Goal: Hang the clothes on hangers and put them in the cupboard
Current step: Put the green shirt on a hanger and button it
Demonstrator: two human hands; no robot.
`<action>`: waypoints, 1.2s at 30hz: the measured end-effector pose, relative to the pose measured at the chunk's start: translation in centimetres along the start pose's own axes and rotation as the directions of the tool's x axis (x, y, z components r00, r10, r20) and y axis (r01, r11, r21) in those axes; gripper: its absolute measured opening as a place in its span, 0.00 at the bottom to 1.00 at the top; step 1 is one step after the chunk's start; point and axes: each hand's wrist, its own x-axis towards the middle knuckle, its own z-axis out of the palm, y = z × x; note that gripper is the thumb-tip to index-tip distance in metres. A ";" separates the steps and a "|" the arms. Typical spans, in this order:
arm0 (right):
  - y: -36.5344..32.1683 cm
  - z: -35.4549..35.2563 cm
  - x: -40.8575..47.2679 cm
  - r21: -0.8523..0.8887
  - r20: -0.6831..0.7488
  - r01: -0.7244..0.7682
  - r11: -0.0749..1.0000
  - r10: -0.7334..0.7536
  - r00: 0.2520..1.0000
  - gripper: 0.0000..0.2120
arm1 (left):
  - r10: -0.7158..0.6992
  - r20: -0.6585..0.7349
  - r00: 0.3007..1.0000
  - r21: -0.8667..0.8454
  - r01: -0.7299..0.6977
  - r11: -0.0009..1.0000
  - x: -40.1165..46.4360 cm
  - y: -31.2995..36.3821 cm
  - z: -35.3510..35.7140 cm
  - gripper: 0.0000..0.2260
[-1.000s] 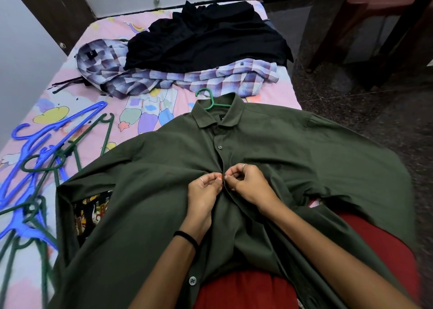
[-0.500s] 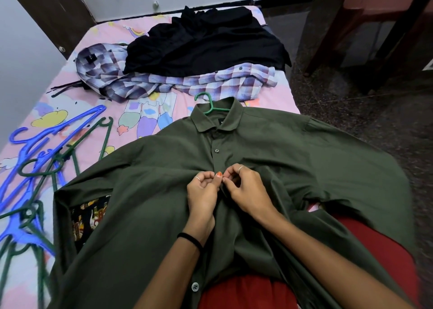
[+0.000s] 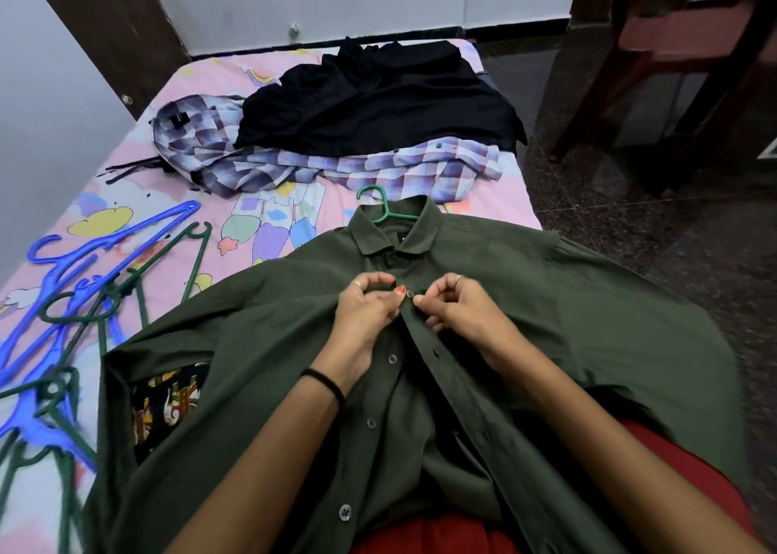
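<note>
got both hands, left hand (image 3: 365, 309) and right hand (image 3: 460, 314), pinching the green shirt (image 3: 546, 301) placket, buttoning near the collar so it stays on the hanger (image 3: 380, 204)

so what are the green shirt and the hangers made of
Green shirt: looks like a matte woven fabric, maybe cotton; it creases softly and has no sheen. Hangers: probably moulded plastic, given their solid blue and green colour and thin smooth bars.
</note>
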 end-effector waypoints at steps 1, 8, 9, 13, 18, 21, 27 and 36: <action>-0.5 -0.2 -0.2 -0.190 -0.048 0.088 0.978 -0.098 0.994 0.10 | 0.020 -0.009 1.000 0.034 -0.020 0.999 0.7 0.7 0.3 0.07; 0.5 1.0 -3.8 -0.945 0.120 0.249 0.214 -0.481 0.869 0.28 | 0.089 -0.025 0.996 0.190 -0.082 0.978 4.5 2.5 2.3 0.08; 0.9 0.9 -3.6 -0.957 0.101 0.220 0.191 -0.492 0.865 0.28 | 0.090 -0.021 0.996 0.216 -0.083 0.973 4.8 2.2 2.4 0.08; 1.8 0.4 -3.5 -0.933 0.015 0.189 0.307 -0.491 0.871 0.17 | 0.069 0.000 0.998 0.264 -0.067 0.962 5.0 0.4 1.7 0.09; 3.0 -0.7 -3.6 -0.773 -0.096 0.187 0.606 -0.404 0.909 0.07 | 0.105 0.079 0.991 0.497 -0.130 0.858 4.3 -0.7 0.4 0.06; 3.6 -1.3 -3.4 -0.681 -0.165 0.152 0.716 -0.353 0.921 0.05 | 0.187 0.159 0.969 0.749 -0.242 0.617 2.6 -0.6 -0.8 0.08; 4.1 -1.7 -2.6 -0.543 -0.136 0.100 0.834 -0.204 0.969 0.04 | -0.002 0.243 0.970 0.968 -0.242 0.064 -0.5 -2.3 -2.0 0.10; 4.6 -2.5 -2.9 0.039 0.045 -0.159 0.987 0.157 0.987 0.04 | 0.040 0.139 0.989 0.990 -0.140 0.022 -0.5 -4.4 -1.6 0.13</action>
